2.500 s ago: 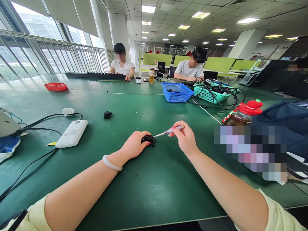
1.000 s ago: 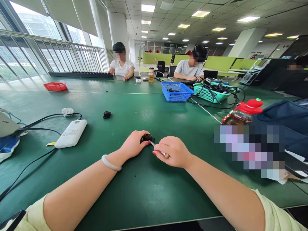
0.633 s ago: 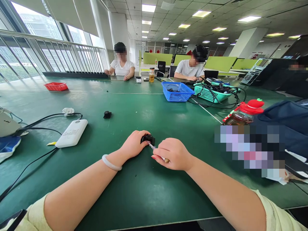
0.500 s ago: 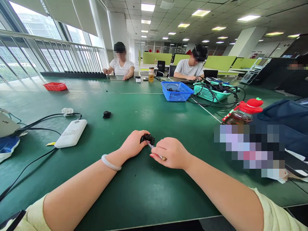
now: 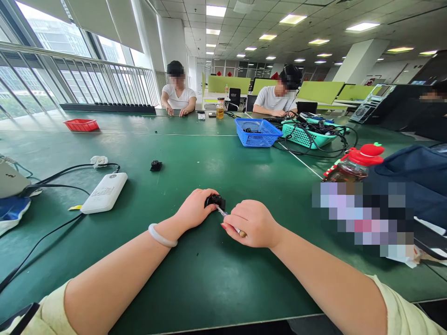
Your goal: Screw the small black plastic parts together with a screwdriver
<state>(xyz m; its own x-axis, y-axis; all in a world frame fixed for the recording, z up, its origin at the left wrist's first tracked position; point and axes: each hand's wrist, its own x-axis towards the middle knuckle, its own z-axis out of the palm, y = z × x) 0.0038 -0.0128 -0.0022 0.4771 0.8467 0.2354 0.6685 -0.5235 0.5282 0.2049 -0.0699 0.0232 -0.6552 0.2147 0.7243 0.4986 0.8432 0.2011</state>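
My left hand [image 5: 197, 207] is closed around a small black boxy part [image 5: 219, 201], holding it at the green table with thumb and fingers. In my right hand [image 5: 252, 224], the fingers are wrapped round a slim screwdriver [image 5: 222, 212]. Its thin front end points up and left and meets the near side of the black part; the exact contact spot is too small to make out. A brownish rounded end [image 5: 242, 233] of the tool sticks out below my right fingers. Another small black part [image 5: 156, 165] lies on the table farther off, left of my hands.
A white power bank [image 5: 105, 193] with black cables is at the left. Farther back are a red basket [image 5: 81, 124], a blue basket [image 5: 257, 134] and a teal basket [image 5: 307, 135] heaped with cables. A red-lidded bottle [image 5: 352, 163] stands right. Two people sit across the table [image 5: 195, 279].
My right hand has shifted slightly right and down with the screwdriver, showing more of its front end. My left hand keeps its hold. One person opposite has drawn their hands closer together.
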